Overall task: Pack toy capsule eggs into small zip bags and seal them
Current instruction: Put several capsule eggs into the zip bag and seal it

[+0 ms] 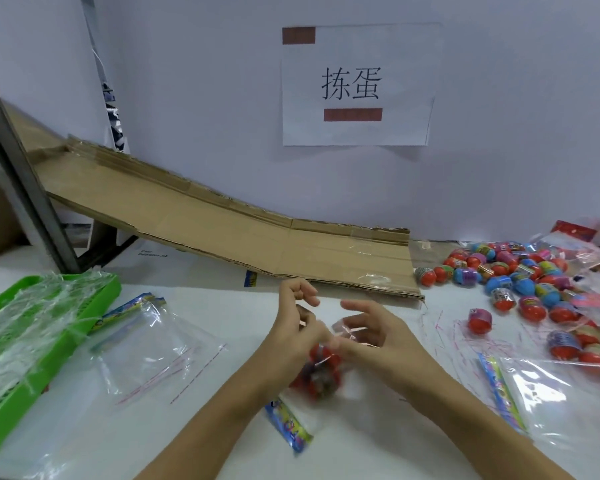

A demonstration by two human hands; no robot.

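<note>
While both hands pinch the bag [321,367] mouth, left hand [297,336] and right hand [368,332] fingers curled, eggs sit inside; next, press the zip shut.

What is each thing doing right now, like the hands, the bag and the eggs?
left hand: pinching the small bag's top.
right hand: pinching the small bag's top too.
small bag: held up, eggs inside, blurred; seal unclear.
loose eggs: piled on the table, unpacked.
empty zip bags: lying flat.
green tray: holds crumpled plastic.
</note>
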